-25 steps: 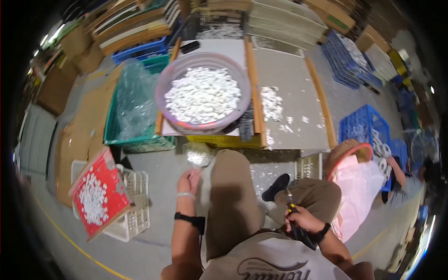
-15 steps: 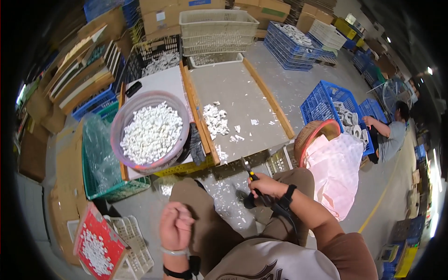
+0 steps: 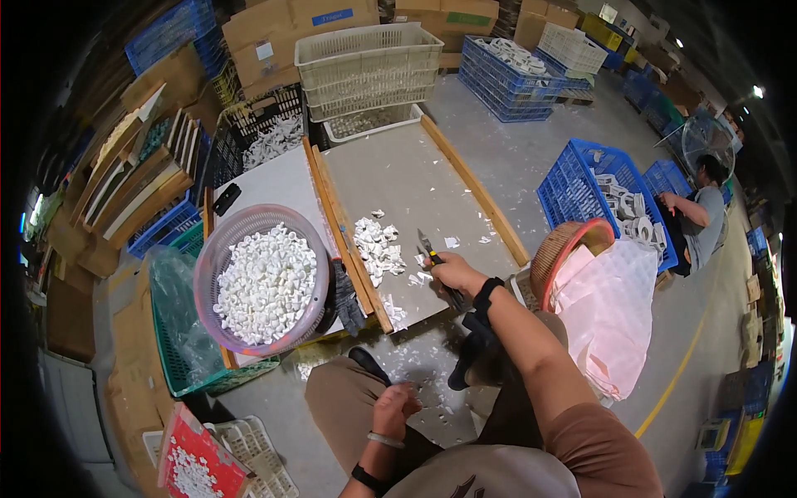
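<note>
My right hand [image 3: 455, 272] grips a pair of cutting pliers [image 3: 430, 251] with black and yellow handles. Their jaws point away from me over the grey work board [image 3: 390, 170]. Just left of the jaws lies a heap of small white plastic pieces [image 3: 378, 249], with scraps scattered about it. My left hand [image 3: 393, 410] is held low above my lap, fingers curled in; whatever may be inside them is hidden. A round pinkish plastic basket [image 3: 204, 286], full of small white parts [image 3: 267, 286], stands to the left of the board.
Wooden strips [image 3: 475, 191] edge the board. On the right are a blue crate [image 3: 573, 187] of white parts and a tilted wicker basket [image 3: 560, 253] with a pink sack [image 3: 610, 319]. A red tray [image 3: 207, 448] sits low left. Another person [image 3: 701, 203] sits far right.
My right hand has brought the pliers forward over the board, close to the white heap. My left hand has shifted right and lower over my lap. The view has tilted slightly.
</note>
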`<control>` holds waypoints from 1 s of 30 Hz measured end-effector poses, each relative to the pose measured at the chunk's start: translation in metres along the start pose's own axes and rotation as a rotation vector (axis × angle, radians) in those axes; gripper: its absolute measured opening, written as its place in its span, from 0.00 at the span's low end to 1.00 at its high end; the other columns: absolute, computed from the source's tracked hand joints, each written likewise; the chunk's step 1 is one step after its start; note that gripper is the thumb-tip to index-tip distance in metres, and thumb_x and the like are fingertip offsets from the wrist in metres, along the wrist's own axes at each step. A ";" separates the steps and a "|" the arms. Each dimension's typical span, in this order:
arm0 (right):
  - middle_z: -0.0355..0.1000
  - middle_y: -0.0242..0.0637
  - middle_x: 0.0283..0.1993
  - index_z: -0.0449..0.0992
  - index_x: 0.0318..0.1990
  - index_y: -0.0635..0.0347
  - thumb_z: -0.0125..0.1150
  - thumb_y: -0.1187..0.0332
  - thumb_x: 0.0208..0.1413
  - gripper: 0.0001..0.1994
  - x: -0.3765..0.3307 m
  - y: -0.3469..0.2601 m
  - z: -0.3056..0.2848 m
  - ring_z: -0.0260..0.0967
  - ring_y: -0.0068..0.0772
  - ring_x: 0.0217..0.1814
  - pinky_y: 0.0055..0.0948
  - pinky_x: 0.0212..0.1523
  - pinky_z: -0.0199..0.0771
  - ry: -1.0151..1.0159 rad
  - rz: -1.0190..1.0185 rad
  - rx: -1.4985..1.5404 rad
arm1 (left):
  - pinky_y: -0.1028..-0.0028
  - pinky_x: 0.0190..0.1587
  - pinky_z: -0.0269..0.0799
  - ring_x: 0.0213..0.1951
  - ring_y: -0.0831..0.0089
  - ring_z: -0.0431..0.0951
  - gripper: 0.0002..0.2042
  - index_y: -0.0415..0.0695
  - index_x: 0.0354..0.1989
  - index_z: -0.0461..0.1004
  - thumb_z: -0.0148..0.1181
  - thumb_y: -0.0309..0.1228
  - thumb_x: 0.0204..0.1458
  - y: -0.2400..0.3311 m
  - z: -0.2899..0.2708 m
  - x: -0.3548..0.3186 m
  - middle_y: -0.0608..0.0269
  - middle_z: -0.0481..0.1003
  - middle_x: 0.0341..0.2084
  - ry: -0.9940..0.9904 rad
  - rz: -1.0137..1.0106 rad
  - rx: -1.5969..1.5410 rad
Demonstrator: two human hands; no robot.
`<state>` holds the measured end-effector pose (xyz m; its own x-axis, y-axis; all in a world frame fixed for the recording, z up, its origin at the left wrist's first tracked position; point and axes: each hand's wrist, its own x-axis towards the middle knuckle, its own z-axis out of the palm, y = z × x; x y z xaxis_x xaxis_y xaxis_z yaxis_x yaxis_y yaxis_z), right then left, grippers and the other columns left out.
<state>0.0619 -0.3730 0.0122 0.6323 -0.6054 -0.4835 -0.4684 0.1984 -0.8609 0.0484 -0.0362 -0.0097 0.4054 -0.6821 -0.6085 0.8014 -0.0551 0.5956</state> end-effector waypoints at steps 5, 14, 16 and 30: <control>0.65 0.32 0.22 0.72 0.41 0.59 0.52 0.70 0.53 0.09 0.023 0.000 0.013 0.61 0.24 0.18 0.29 0.19 0.66 -0.029 0.065 0.004 | 0.71 0.35 0.74 0.29 0.72 0.74 0.08 0.41 0.36 0.72 0.51 0.33 0.56 -0.012 -0.005 0.009 0.64 0.72 0.28 -0.011 -0.001 0.023; 0.71 0.37 0.31 0.66 0.55 0.62 0.47 0.78 0.52 0.20 -0.124 -0.027 0.004 0.68 0.24 0.26 0.20 0.29 0.68 -0.519 0.009 0.192 | 0.71 0.31 0.72 0.26 0.72 0.73 0.14 0.39 0.42 0.71 0.50 0.38 0.57 0.014 0.018 0.009 0.61 0.73 0.28 -0.035 0.054 -0.034; 0.71 0.35 0.33 0.67 0.57 0.60 0.45 0.80 0.54 0.21 -0.166 -0.022 0.009 0.68 0.22 0.30 0.20 0.33 0.69 -0.611 0.062 0.203 | 0.70 0.29 0.72 0.25 0.71 0.74 0.15 0.40 0.44 0.71 0.49 0.40 0.58 0.035 0.038 0.000 0.61 0.75 0.28 -0.079 -0.027 -0.088; 0.67 0.35 0.41 0.68 0.42 0.62 0.50 0.80 0.48 0.12 -0.294 0.022 0.009 0.65 0.20 0.31 0.20 0.30 0.66 -0.567 -0.133 0.165 | 0.79 0.30 0.70 0.29 0.78 0.73 0.07 0.44 0.42 0.71 0.51 0.26 0.56 0.027 0.043 -0.086 0.61 0.75 0.31 -0.260 -0.048 -0.195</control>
<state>-0.1283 -0.1839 0.1339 0.9304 -0.1372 -0.3399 -0.2896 0.2935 -0.9110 0.0161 -0.0105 0.0807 0.2595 -0.8467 -0.4646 0.8960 0.0316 0.4429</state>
